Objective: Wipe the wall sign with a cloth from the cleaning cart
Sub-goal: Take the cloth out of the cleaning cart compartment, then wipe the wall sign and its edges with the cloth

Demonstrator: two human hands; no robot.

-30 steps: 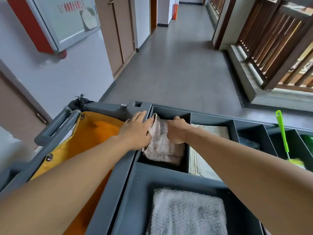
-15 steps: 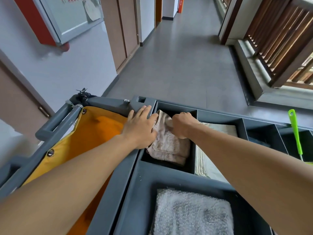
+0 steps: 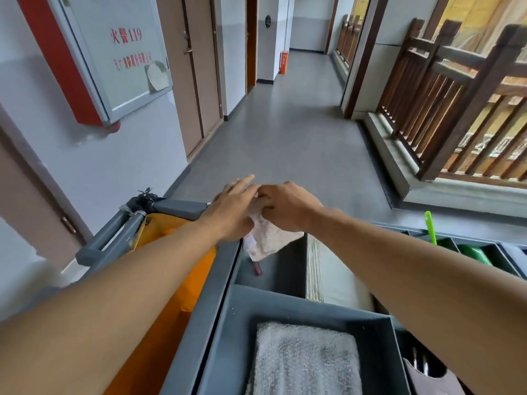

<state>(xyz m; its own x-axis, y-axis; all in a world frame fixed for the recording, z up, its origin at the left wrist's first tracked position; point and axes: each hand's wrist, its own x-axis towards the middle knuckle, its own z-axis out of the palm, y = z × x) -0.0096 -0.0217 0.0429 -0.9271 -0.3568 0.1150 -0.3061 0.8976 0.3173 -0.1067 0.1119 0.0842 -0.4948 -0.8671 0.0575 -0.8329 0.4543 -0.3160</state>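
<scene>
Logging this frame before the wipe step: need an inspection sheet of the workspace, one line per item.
Surface: grey cleaning cart top, divided into compartments.
Job's things: pale cloth lifted above its compartment, hanging from both hands; wall sign with red lettering, up on the left wall, not yet touched.
Clutter: grey pad in the near tray; folded sheets; green-handled brush; yellow bag; a small dark item on the emptied compartment's floor.
Grippers: left hand and right hand both grip the cloth.
Cables: nothing seen.
Surroundings: corridor with doors left, wooden railing right.
</scene>
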